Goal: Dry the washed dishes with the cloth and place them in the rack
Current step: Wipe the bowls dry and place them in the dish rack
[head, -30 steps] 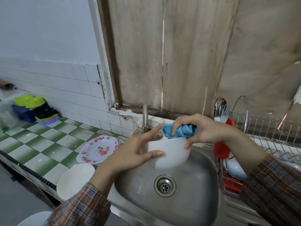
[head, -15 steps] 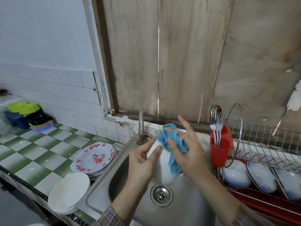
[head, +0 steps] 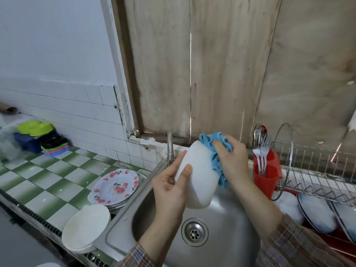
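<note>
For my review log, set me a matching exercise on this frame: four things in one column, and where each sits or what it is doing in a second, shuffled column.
Things
1. blue cloth
2. flowered plates
3. red cup
4. blue-rimmed dishes

Places or states
A. standing on edge in the wire rack
B. stacked on the tiled counter, left of the sink
C. in the right hand's grip, pressed to the white bowl
D. holding forks and a spoon

Pairs: 1-C, 2-B, 3-D, 4-A
</note>
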A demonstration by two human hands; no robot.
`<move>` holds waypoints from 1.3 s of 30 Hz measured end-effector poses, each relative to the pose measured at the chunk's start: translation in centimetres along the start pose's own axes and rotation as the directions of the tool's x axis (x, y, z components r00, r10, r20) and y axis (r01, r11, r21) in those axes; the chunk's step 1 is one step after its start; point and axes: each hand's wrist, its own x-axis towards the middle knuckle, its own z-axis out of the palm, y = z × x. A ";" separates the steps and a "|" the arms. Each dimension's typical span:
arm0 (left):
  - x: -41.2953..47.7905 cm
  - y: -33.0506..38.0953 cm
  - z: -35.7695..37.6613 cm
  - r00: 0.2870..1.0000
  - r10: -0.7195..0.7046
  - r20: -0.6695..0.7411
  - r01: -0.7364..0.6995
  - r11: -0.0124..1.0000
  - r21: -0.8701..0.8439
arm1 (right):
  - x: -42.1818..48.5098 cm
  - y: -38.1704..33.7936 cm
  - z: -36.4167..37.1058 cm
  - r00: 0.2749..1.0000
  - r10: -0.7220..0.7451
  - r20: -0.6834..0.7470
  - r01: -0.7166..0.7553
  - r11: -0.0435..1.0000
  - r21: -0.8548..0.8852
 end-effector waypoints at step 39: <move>3.7 -0.2 1.5 0.825 -0.558 0.087 0.494 0.640 -0.588 | -7.6 4.7 4.1 0.748 -0.536 -0.392 0.535 0.836 -0.122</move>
